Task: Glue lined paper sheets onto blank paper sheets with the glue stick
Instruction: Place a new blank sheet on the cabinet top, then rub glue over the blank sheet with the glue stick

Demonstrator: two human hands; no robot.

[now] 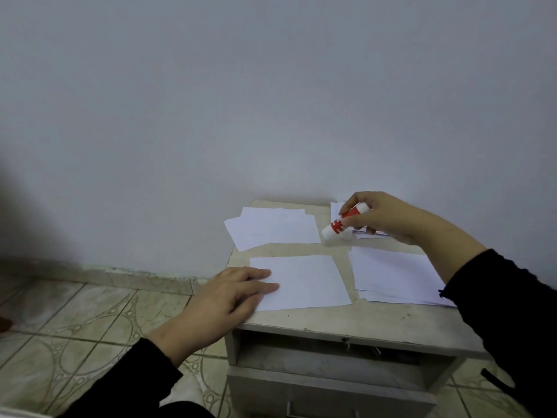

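While the left hand (224, 292) presses flat on the centre blank sheet (304, 282), the right hand (376, 217) grips the glue stick (345, 221) above it, gluing apparently not begun.

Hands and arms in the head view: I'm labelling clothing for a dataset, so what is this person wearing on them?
Both hands, the left hand and the right hand, are bare: no gloves, and no rings or watch can be made out. Each forearm is covered by a long black sleeve ending at the wrist. The right cuff edge looks slightly frayed or ribbed. No markings show on the fabric.
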